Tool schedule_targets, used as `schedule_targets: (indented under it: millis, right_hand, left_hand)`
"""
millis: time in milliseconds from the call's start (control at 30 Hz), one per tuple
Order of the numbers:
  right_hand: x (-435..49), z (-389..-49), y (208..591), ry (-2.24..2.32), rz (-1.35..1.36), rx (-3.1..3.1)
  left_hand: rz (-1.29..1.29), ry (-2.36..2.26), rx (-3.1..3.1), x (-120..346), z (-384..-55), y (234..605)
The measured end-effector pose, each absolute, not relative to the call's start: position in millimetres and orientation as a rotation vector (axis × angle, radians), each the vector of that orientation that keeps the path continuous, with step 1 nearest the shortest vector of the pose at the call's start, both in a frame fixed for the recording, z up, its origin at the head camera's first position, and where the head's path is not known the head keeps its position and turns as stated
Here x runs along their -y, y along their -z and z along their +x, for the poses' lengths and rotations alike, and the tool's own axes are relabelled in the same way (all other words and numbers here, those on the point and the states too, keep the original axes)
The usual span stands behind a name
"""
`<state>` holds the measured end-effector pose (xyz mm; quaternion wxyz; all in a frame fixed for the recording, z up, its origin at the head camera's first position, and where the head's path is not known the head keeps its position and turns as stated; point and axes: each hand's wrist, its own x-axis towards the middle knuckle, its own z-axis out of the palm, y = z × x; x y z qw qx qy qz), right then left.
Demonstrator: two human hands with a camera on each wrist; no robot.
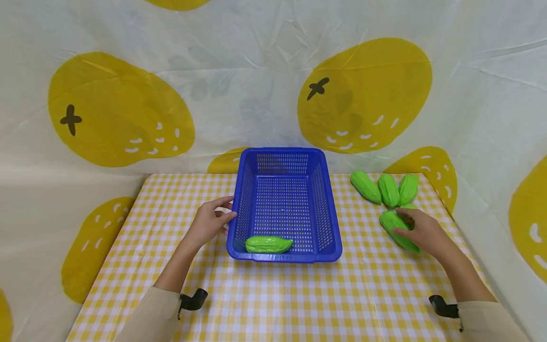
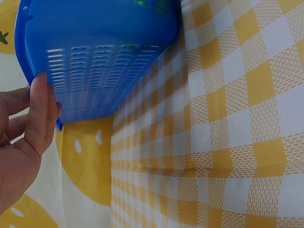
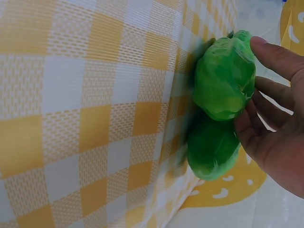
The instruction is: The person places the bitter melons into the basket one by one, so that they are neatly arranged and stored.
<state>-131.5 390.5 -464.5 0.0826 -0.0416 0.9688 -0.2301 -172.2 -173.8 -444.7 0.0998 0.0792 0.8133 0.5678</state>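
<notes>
A blue plastic basket (image 1: pixel 282 258) with slotted walls stands mid-table. Inside, along its near wall, lies one bright green, ridged bitter melon (image 1: pixel 269 244). My left hand (image 1: pixel 209 221) touches the left rim with loosely bent fingers; in the left wrist view the fingertips (image 2: pixel 40 90) meet the rim. To the right of the basket, my right hand (image 1: pixel 420 230) grips another bitter melon (image 1: pixel 390 223), thumb on the near side and fingers on the far side. That melon (image 3: pixel 223 80) lies on the cloth in the right wrist view, with a second one (image 3: pixel 213 149) beside it.
Behind the right hand sit more bitter melons (image 1: pixel 365 186), several in a loose cluster near the back right edge. A yellow checked cloth (image 1: pixel 273 304) covers the table. Pale fabric (image 1: pixel 248 95) with yellow fruit prints hangs behind and at both sides.
</notes>
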Motion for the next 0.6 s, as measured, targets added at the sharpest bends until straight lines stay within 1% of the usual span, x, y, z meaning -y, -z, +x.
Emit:
schedule_targets:
  millis: [600]
  right_hand:
    - [-383.0, -127.2, 469.2, 0.712, -0.060, -2.871]
  left_hand:
    - [0.237, -1.670, -2.413, 175.4, -172.7, 447.0]
